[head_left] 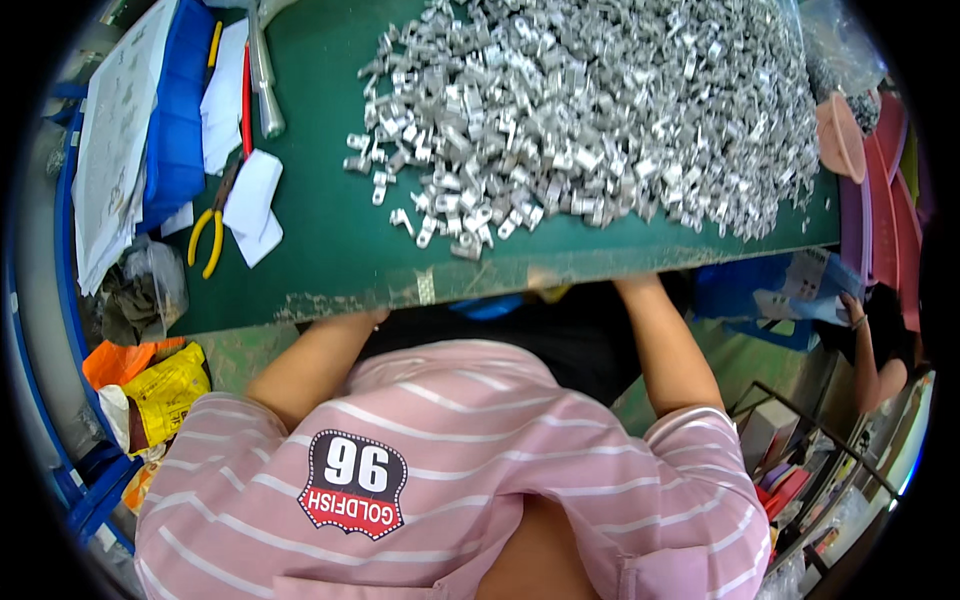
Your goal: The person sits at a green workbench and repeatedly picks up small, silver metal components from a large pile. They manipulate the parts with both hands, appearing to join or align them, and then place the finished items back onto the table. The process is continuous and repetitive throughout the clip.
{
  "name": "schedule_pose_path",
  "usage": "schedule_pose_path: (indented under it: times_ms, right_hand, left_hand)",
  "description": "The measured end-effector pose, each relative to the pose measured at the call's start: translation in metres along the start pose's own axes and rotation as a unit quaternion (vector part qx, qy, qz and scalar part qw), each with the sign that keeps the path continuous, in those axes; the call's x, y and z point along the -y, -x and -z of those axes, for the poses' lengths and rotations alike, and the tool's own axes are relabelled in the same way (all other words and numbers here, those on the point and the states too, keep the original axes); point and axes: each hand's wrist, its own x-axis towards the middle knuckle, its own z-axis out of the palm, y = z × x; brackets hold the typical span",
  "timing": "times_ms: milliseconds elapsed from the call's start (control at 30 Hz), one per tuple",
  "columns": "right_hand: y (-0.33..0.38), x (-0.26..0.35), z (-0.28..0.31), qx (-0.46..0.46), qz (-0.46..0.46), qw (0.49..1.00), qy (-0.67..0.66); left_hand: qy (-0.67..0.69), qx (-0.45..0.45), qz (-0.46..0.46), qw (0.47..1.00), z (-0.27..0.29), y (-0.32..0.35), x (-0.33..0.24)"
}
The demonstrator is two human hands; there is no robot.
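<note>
Pink striped shirt fills the foreground, with both forearms running forward under the front edge of the green surface. Only a bit of the left hand and the base of the right hand show there; the fingers are out of sight, so I cannot tell how far open they are or what they hold. Beyond the edge, metal pieces lie in a large heap, a few loose ones nearest. Well to the heap's left, yellow-handled pliers lie beside white paper.

Probably the hands are resting or busy below the edge; taking a piece would call for raising one above it. A blue shape between the forearms is hard to make out, the heap's top is cut off, and another person's hand shows at far right.
</note>
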Motion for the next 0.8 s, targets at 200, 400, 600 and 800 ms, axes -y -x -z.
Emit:
schedule_pose_path:
  times_ms: [200,400,600,800]
  right_hand:
    - [0.066,-0.005,0.043,-0.017,-0.398,0.816,-0.419]
    - [0.079,0.057,-0.016,0.045,-0.493,0.532,-0.687]
    - [0.037,0.037,-0.065,-0.206,-0.433,0.175,-0.860]
    - [0.019,0.062,-0.030,-0.094,-0.372,0.230,-0.894]
  left_hand:
    - [0.069,-0.036,-0.047,0.996,-0.033,-0.012,0.026]
    - [0.261,-0.142,-0.109,0.949,-0.074,-0.008,-0.004]
    - [0.227,-0.123,-0.165,0.952,-0.058,-0.028,-0.028]
    - [0.182,-0.127,-0.203,0.954,-0.023,-0.019,-0.041]
